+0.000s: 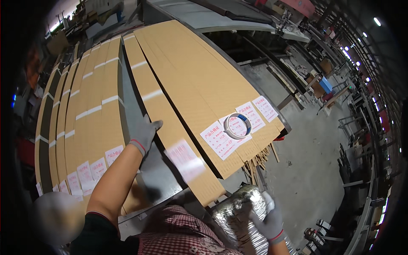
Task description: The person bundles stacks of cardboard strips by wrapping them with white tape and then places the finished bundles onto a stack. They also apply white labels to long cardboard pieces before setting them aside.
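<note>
Gripping a silver foil-wrapped bundle in our gloved right hand, we slide one long labelled cardboard strip with our left hand flat and open on its edge. Beyond lie stacks already labelled, and a tape roll atop the right-hand pile.

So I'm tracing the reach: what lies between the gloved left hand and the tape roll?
Head view: between the left hand and the tape roll lies a long cardboard-wrapped bundle, blurred, with a white label.
</note>
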Available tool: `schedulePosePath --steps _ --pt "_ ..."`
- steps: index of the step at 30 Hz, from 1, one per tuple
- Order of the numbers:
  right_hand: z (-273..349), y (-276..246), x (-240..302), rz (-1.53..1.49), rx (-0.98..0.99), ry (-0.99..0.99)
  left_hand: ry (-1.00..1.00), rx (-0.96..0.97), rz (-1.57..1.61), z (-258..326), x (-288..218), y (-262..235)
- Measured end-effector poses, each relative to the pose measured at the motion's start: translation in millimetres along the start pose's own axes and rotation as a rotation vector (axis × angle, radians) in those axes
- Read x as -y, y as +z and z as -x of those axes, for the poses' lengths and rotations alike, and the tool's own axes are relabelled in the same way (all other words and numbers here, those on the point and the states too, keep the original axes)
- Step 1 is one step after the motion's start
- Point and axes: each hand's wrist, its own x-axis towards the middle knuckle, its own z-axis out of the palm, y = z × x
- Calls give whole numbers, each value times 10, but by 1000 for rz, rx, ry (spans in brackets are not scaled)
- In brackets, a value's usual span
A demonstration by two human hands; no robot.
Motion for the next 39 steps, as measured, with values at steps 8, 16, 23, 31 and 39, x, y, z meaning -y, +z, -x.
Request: schedulePosePath --steps 8,16,23,31,39 --pt "761 314 -2978 -847 633 841 71 -195 35 -129 19 9" --pt "670 -13 -3304 -826 582 854 855 30 -609 769 -961 1420" --pt "-635 118 -1177 -658 159 230 510 208 -943 -5 -1131 1913" --pt "-1067 1036 -316 -1851 324 652 514 313 -786 -189 -1043 1626" --pt "-1215 1075 -83 -2039 215 701 861 733 -509 464 -745 1281"
